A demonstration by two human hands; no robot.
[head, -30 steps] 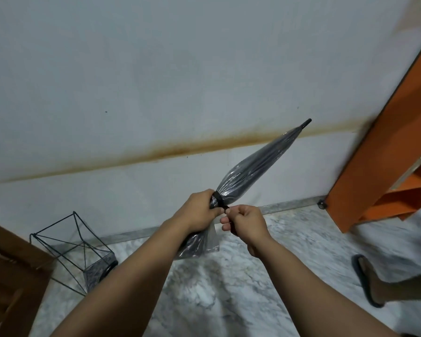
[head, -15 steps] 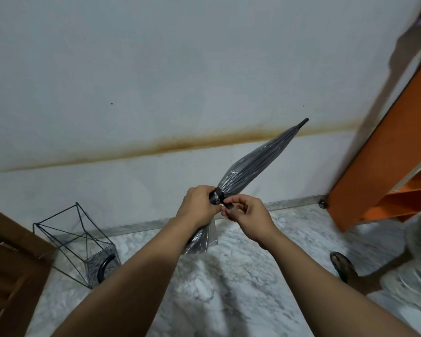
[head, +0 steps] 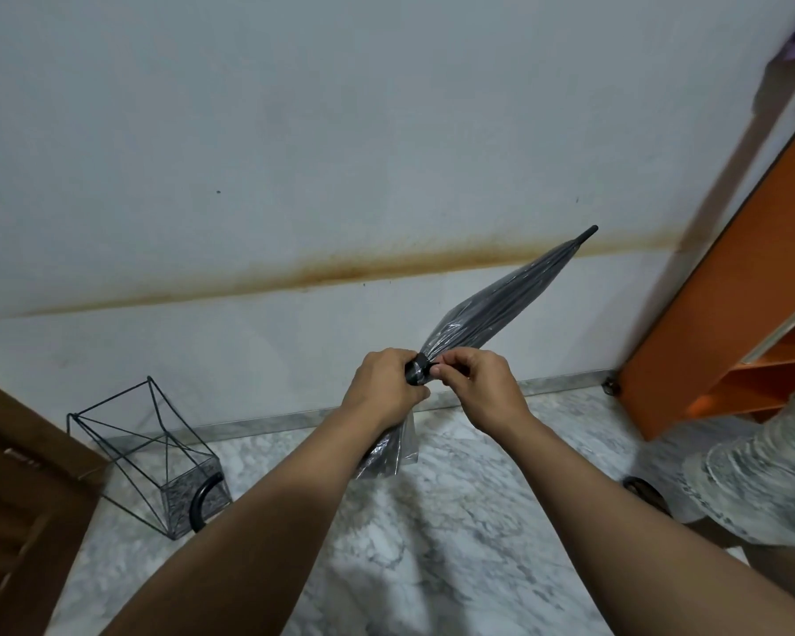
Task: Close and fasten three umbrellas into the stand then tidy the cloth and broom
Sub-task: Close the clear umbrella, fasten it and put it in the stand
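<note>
A closed clear-plastic umbrella [head: 501, 305] points up and to the right, its black tip near the wall stain. My left hand [head: 382, 387] grips it around the gathered canopy. My right hand [head: 478, 383] pinches the black strap [head: 417, 375] wrapped round the canopy, right beside my left thumb. The loose lower edge of the canopy hangs below my left wrist. A black wire umbrella stand [head: 157, 456] sits on the floor at lower left, with a curved black handle [head: 203, 493] showing at its base.
A white wall with a brown stain line is straight ahead. An orange shelf unit [head: 730, 323] stands at right. A brown wooden door [head: 15, 498] is at far left. Another person's leg and sandalled foot [head: 648, 493] are at lower right on the marble floor.
My right hand moved up from below the strap to pinch it against the canopy. The view shifted slightly, and the other person stepped closer at right.
</note>
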